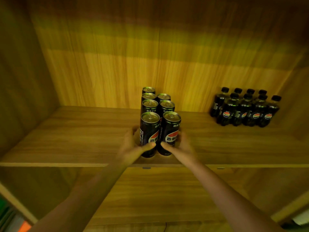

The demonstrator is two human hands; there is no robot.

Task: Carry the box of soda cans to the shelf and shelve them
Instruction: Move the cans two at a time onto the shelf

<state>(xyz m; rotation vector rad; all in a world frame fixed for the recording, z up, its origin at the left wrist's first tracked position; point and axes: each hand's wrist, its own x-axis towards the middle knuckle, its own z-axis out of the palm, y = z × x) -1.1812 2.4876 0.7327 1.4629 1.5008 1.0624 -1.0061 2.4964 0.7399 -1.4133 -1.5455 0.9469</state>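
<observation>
1. Two front cans being set down on the wooden shelf (66,136): left hand (132,144) wrapped round the left front can (149,134), right hand (181,144) wrapped round the right front can (170,133), each thumb laid across the can's face
2. Judged as the shelving step, well under way; box not in view, so cans left to fetch could not be told
3. Stood both cans upright, long axes vertical, pull-tab tops up, logos facing out toward the shelf's front edge
4. Sat just beside each other, near touching, at the head of two rows of cans (156,101) running back toward the rear wall; looked like four in the left row and three in the right
5. Grouped apart to the right: small dark bottles (245,109), well clear of the cans
6. Called next for loosening both grips without tipping the slim cans, perhaps nudging them back flush against the pair behind, then drawing the hands straight out
</observation>
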